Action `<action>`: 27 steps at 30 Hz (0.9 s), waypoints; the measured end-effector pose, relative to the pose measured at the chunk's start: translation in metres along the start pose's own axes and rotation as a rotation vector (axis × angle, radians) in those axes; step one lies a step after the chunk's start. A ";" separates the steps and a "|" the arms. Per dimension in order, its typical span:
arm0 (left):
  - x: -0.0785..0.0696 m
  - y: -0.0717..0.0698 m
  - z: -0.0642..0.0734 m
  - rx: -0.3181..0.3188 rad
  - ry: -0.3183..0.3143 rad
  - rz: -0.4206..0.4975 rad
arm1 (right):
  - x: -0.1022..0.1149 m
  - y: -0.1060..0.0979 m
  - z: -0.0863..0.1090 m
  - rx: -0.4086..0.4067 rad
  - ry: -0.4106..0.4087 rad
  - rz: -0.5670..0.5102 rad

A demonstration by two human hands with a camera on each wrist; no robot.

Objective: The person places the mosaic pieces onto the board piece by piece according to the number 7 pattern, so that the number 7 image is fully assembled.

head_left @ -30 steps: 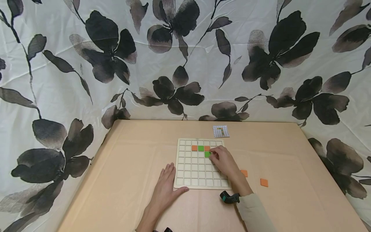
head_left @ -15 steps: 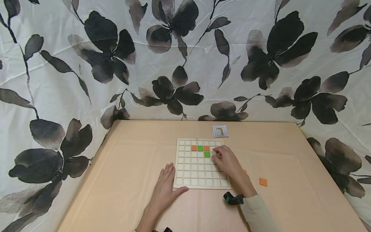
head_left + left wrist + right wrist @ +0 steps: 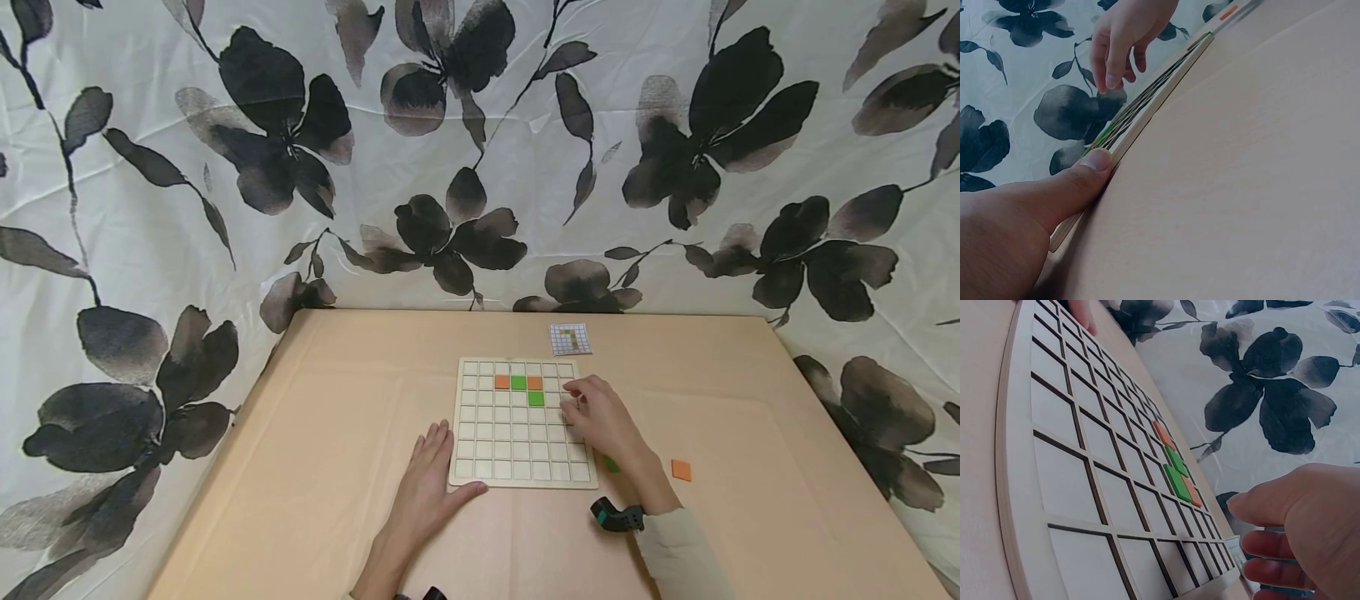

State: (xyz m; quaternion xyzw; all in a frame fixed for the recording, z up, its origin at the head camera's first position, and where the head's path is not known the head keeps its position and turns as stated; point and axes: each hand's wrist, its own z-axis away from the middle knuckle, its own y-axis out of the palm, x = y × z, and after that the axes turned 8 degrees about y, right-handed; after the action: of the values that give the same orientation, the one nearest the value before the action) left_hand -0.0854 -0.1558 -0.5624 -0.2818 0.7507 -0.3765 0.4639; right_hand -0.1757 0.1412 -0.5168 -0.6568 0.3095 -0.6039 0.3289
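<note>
The left hand rests by the left side of the wooden board, its fingers straight and its thumb stuck out over the near corner. The right hand is over the board's right edge. Its fingers are softly bent, with a gap between the tips, and I see nothing in them.

2 loose tiles lie on the table, right of the board and much closer to the right hand. The loose green tile is just beside the board, partly hidden by the right arm. The loose orange tile is farther right. It looks square, with no long side.

On the board, 3 tiles make a line from left to right: orange, green, orange. The 4th tile, also green, touches the line's right end on the near side.

A little card lies past the board, and a flowery cloth hangs behind.

The left wrist view shows what the head view can't: space under the right fingers, and the left thumb touching the board's top.
</note>
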 end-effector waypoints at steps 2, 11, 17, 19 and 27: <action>0.000 0.000 0.000 -0.001 -0.005 0.002 | -0.001 -0.002 0.000 0.003 0.004 0.005; -0.002 0.001 -0.002 0.004 -0.017 0.007 | -0.009 -0.010 0.002 -0.008 0.014 0.021; -0.003 0.002 -0.004 0.000 -0.017 0.007 | -0.016 -0.016 0.003 -0.013 0.008 0.018; -0.003 0.002 -0.004 -0.001 -0.018 0.007 | -0.018 -0.018 0.004 -0.012 0.014 0.017; -0.004 0.004 -0.006 0.008 -0.029 0.007 | -0.029 -0.023 0.007 -0.003 0.034 0.021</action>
State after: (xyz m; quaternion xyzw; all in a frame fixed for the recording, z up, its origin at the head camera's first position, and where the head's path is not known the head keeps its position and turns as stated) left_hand -0.0894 -0.1491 -0.5620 -0.2831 0.7433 -0.3736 0.4772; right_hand -0.1711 0.1780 -0.5158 -0.6435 0.3227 -0.6112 0.3288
